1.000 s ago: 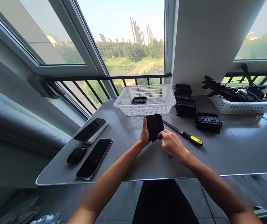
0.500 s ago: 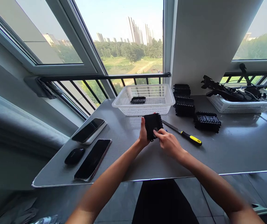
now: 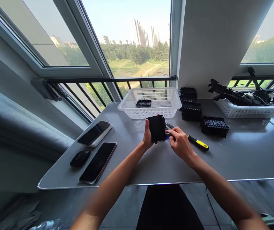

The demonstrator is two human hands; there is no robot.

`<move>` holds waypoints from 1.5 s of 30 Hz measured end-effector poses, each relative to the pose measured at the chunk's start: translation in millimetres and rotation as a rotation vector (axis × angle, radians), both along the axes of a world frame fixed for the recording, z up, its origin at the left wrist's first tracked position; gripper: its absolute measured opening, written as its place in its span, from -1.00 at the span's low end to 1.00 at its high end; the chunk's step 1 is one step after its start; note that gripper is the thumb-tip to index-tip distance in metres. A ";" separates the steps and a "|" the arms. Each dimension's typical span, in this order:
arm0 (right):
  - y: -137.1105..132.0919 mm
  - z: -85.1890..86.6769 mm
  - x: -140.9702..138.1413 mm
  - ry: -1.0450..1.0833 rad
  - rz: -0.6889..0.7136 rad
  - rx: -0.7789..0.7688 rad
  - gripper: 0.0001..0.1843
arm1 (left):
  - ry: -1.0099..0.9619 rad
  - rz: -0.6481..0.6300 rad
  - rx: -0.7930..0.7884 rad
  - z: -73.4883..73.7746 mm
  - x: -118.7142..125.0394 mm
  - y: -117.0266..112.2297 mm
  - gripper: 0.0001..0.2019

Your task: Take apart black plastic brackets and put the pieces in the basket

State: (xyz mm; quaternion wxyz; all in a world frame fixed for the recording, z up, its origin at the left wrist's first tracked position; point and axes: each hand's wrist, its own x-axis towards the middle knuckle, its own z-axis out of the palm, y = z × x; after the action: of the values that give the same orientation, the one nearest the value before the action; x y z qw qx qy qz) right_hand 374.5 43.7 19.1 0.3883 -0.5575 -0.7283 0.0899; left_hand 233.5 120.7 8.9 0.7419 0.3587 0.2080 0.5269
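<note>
One view, head cam, looking down over a grey table point(image 3: 247, 153); both hands raised just above it.

Left hand point(image 3: 147, 137): fingers wrapped narrow round the left edge of a black ribbed block point(image 3: 157, 128), thumb on the near face; block held upright, clear of the table.

Right hand point(image 3: 181, 145): fingertips pinched shut on a small blue piece point(image 3: 167, 137), pressed against the block's lower right edge; too small to tell what it is.

Yellow-handled screwdriver point(image 3: 194, 142) lies flat just behind the right fingers, untouched.

Past the left fingertips: white mesh basket point(image 3: 151, 113) with one flat black part point(image 3: 143, 103) inside; right of it, stacked black blocks point(image 3: 190, 110) and a single block point(image 3: 214, 126) well beyond the right hand; cable-filled basket point(image 3: 247, 111) further right.

Well left of the left hand: two phones point(image 3: 98, 162) point(image 3: 94, 133) and a black mouse point(image 3: 79, 158).

Handling, my read: the left grip should stay firm and square so the block can't twist; the right pinch should sit low and close to the edge, with short controlled pressure; the small piece could slip from a loose pinch.
</note>
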 end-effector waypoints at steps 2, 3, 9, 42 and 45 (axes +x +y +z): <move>1.2 -1.3 -1.4 -0.065 0.029 -0.032 -0.55 | 0.019 -0.008 -0.001 0.4 -1.3 0.8 -0.30; 1.4 -1.8 -2.9 -0.119 0.046 -0.069 -0.53 | 0.028 -0.014 -0.002 0.5 -1.4 0.8 -0.29; -2.0 -1.8 -12.6 -0.305 0.037 -0.259 -0.55 | 0.011 0.048 0.011 2.3 -0.6 -0.6 -0.32; 3.9 1.8 -10.8 0.633 0.243 -0.210 -0.54 | 0.043 -0.109 0.056 -8.8 15.1 -16.9 -0.15; 3.2 2.4 -10.8 0.587 0.239 -0.236 -0.53 | 0.024 -0.053 0.028 -2.8 15.6 -17.3 -0.20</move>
State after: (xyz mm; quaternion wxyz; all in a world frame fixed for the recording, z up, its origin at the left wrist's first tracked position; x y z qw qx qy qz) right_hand 363.7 46.8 21.5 0.5010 -0.4594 -0.6302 0.3753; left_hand 249.1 103.4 6.1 0.7480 0.3807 0.1999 0.5055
